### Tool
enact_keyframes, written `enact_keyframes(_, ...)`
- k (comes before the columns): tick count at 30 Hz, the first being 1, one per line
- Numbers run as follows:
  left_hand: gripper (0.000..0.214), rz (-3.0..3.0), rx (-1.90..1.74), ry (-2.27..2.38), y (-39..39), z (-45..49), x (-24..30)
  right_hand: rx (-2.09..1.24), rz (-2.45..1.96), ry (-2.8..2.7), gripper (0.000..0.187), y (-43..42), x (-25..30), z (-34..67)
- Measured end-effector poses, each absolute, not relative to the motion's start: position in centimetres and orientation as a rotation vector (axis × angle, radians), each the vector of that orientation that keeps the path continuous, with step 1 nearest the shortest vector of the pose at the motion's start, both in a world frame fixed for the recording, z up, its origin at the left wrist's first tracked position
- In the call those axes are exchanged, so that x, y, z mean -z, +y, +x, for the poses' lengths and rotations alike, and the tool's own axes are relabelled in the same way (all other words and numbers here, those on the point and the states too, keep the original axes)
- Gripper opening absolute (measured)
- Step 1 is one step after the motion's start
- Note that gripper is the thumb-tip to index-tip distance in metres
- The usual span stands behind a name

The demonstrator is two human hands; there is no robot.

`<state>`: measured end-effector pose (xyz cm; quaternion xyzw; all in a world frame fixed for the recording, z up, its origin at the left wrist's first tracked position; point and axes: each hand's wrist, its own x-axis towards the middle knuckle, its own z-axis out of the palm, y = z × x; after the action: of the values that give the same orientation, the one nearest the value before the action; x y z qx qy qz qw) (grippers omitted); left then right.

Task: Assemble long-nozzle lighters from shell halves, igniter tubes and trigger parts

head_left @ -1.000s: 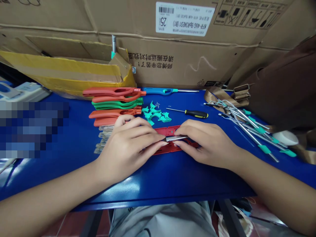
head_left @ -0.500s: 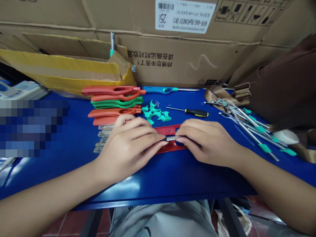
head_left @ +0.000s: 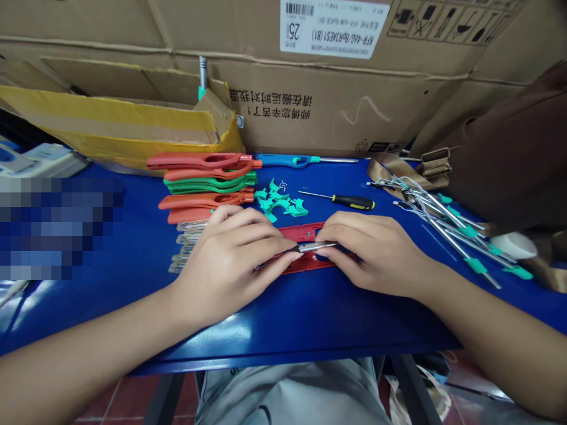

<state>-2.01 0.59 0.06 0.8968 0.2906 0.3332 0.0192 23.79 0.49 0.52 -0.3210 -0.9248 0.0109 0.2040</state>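
A short silvery metal tube [head_left: 310, 247] with a dark end is held level in front of me. Thumb and fingertips of my left hand [head_left: 241, 254] are closed on its dark left end. My right hand [head_left: 376, 251] has its thumb and forefinger around the tube's right part, whose tip shows between them. Below the tube lie two red plastic shell halves [head_left: 301, 232] of a lighter body, partly covered by both hands. Just beyond are several turquoise plastic pieces [head_left: 283, 203] and a black-and-yellow screwdriver [head_left: 353, 202].
Stacked red, orange and green lighter handles [head_left: 201, 171] and clear plastic parts [head_left: 186, 242] sit at left. A blue lighter [head_left: 287, 160] lies at the back. Metal rods with wires and turquoise clips [head_left: 465, 230] are at right. Cardboard boxes [head_left: 345, 100] line the table's [head_left: 310, 330] rear.
The fingers of my right hand have loosened slightly around the tube, and more of its right end now shows between them. My left hand has hardly moved.
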Motion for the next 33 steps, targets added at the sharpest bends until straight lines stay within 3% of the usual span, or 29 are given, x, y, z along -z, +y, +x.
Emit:
enact_keyframes(20, 0.022, 2.801, -0.983, 0.896, 0.58, -2.02, 0.07, -0.077, -0.967, -2.561, 0.014, 0.41, -0.41, 23.70)
enact_keyframes(33, 0.020, 2.685, -1.074, 0.750, 0.45, -1.70, 0.19, -0.051, -0.912, -2.552, 0.016, 0.36, -0.50, 23.62)
